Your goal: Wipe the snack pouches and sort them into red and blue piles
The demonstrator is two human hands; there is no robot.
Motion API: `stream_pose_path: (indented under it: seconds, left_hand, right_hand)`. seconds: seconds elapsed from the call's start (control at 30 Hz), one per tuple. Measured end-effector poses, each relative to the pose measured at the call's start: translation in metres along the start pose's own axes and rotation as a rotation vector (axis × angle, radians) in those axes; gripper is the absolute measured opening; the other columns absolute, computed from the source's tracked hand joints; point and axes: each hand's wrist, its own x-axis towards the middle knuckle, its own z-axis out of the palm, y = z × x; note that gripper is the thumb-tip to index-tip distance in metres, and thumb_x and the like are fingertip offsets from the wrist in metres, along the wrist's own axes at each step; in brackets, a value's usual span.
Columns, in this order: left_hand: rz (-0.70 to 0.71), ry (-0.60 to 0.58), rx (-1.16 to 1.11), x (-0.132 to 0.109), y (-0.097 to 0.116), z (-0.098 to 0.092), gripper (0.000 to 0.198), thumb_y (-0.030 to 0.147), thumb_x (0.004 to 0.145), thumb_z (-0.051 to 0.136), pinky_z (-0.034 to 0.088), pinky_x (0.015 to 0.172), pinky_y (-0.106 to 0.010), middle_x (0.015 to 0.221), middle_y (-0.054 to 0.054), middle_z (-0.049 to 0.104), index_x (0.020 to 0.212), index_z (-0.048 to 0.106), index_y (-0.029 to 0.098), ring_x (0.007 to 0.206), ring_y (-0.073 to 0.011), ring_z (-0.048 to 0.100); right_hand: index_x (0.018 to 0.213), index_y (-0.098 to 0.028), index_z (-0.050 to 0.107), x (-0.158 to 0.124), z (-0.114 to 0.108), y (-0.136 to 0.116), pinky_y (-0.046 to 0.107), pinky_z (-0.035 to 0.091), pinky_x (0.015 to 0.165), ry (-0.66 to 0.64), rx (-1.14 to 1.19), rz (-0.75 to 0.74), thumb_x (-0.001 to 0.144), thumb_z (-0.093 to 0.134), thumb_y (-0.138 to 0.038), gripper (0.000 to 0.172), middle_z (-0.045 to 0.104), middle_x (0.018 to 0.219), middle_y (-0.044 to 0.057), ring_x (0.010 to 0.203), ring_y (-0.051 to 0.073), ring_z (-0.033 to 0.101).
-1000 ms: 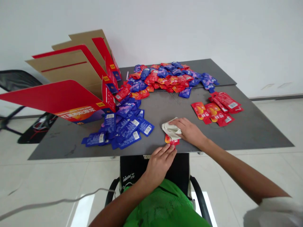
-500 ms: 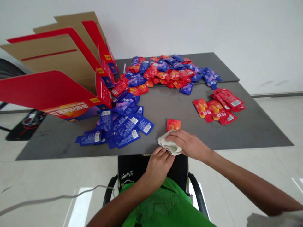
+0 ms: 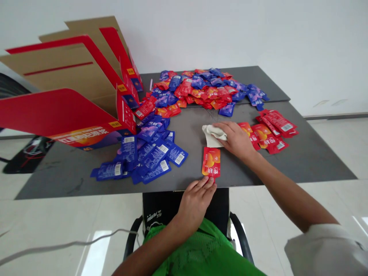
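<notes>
A red pouch [image 3: 211, 161] with an orange fruit print lies flat near the table's front edge. On its near end rest the stretched fingertips of my left hand [image 3: 197, 195], pressing it to the table. Just beyond the pouch's far end, my right hand [image 3: 234, 138] grips a folded white cloth [image 3: 212, 136], whose lower edge hangs close to the pouch. Right of that hand lies a small group of red pouches [image 3: 264, 136]. To the left spreads a heap of blue pouches [image 3: 155, 153], several with barcodes showing.
Open red cardboard boxes [image 3: 94, 134] stand at the left of the grey table [image 3: 310, 161]. A mixed pile of red and blue pouches [image 3: 201, 88] runs along the back. Below the front edge is a black chair [image 3: 161, 203].
My right hand has moved the cloth away from me, from the pouch's near end to past its far end, uncovering the pouch. My left hand stays near the pouch's near end.
</notes>
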Motion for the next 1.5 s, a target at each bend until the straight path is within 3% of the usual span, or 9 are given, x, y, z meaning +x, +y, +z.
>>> stream_pose_path:
  seconds: [0.1, 0.3, 0.6, 0.77, 0.9, 0.97, 1.13, 1.3, 1.5]
  left_hand:
    - [0.000, 0.028, -0.019, 0.001, 0.001, -0.002, 0.029, 0.016, 0.110, 0.051, 0.055, 0.108, -0.035, 0.138, -0.005, 0.075, 0.131, 0.072, 0.015, 0.133, -0.0197, 0.068]
    - [-0.017, 0.000, -0.045, 0.005, 0.002, -0.006, 0.023, 0.018, 0.109, 0.055, 0.057, 0.102, -0.038, 0.110, -0.006, 0.082, 0.114, 0.077, 0.016, 0.105, -0.0212, 0.077]
    - [-0.003, -0.022, 0.006, -0.002, 0.000, 0.003, 0.030, 0.015, 0.109, 0.053, 0.053, 0.109, -0.036, 0.141, -0.006, 0.073, 0.134, 0.070, 0.016, 0.137, -0.0202, 0.065]
    - [-0.015, -0.039, 0.007, 0.009, 0.002, -0.006, 0.024, 0.019, 0.110, 0.054, 0.054, 0.104, -0.036, 0.136, -0.007, 0.076, 0.127, 0.071, 0.016, 0.133, -0.0212, 0.068]
    - [-0.076, -0.081, -0.019, 0.031, 0.007, -0.019, 0.024, 0.028, 0.109, 0.061, 0.052, 0.103, -0.038, 0.126, -0.006, 0.079, 0.130, 0.067, 0.018, 0.121, -0.0199, 0.071]
    - [-0.119, -0.069, 0.010, 0.040, 0.010, -0.018, 0.034, 0.036, 0.107, 0.065, 0.050, 0.109, -0.041, 0.138, -0.008, 0.073, 0.137, 0.063, 0.019, 0.130, -0.0221, 0.067]
    - [-0.208, -0.055, 0.149, 0.046, 0.016, 0.002, 0.069, 0.056, 0.102, 0.065, 0.042, 0.122, -0.046, 0.167, -0.017, 0.047, 0.154, 0.051, 0.012, 0.155, -0.0310, 0.042]
    - [-0.306, -0.105, 0.229, 0.067, 0.027, 0.003, 0.084, 0.069, 0.093, 0.069, 0.052, 0.111, -0.043, 0.148, -0.022, 0.060, 0.149, 0.055, 0.008, 0.134, -0.0317, 0.059]
    - [-0.551, -0.307, 0.282, 0.123, 0.034, -0.010, 0.080, 0.067, 0.082, 0.082, 0.061, 0.088, -0.036, 0.118, -0.019, 0.066, 0.129, 0.068, 0.004, 0.109, -0.0305, 0.065]
  right_hand:
    - [0.154, -0.026, 0.052, -0.029, -0.018, -0.026, 0.050, 0.052, 0.111, 0.075, 0.075, -0.039, 0.104, 0.061, -0.033, 0.051, 0.066, 0.141, 0.013, 0.128, 0.032, 0.063]
    - [0.154, -0.027, 0.052, -0.080, -0.011, -0.066, 0.042, 0.060, 0.098, -0.265, 0.172, -0.213, 0.097, 0.064, -0.018, 0.058, 0.069, 0.140, 0.011, 0.122, 0.028, 0.067]
    - [0.144, -0.021, 0.060, -0.030, 0.017, -0.005, 0.048, 0.056, 0.105, -0.198, 0.020, -0.064, 0.100, 0.064, -0.032, 0.045, 0.069, 0.137, 0.015, 0.125, 0.033, 0.064]
    - [0.142, -0.019, 0.062, -0.022, -0.003, 0.005, 0.047, 0.054, 0.107, 0.087, -0.010, 0.050, 0.103, 0.061, -0.031, 0.041, 0.070, 0.134, 0.015, 0.122, 0.031, 0.066]
    - [0.134, -0.021, 0.068, -0.054, -0.022, -0.012, 0.046, 0.054, 0.103, 0.381, 0.023, 0.263, 0.101, 0.066, -0.042, 0.040, 0.074, 0.127, 0.013, 0.116, 0.030, 0.069]
    - [0.131, -0.019, 0.071, -0.077, -0.024, -0.020, 0.044, 0.055, 0.097, 0.468, 0.049, 0.398, 0.099, 0.067, -0.047, 0.042, 0.075, 0.122, 0.013, 0.110, 0.030, 0.071]
    - [0.129, -0.017, 0.074, -0.118, -0.014, -0.031, 0.048, 0.051, 0.102, 0.529, 0.194, 0.697, 0.095, 0.067, -0.059, 0.055, 0.075, 0.123, 0.015, 0.113, 0.032, 0.070]
    - [0.132, -0.015, 0.074, -0.122, -0.013, -0.037, 0.050, 0.050, 0.099, 0.568, 0.336, 0.887, 0.092, 0.068, -0.063, 0.063, 0.075, 0.121, 0.017, 0.107, 0.034, 0.070]
    - [0.131, -0.015, 0.074, -0.121, -0.013, -0.035, 0.047, 0.051, 0.099, 0.576, 0.353, 0.841, 0.094, 0.065, -0.063, 0.061, 0.076, 0.120, 0.015, 0.109, 0.034, 0.071]
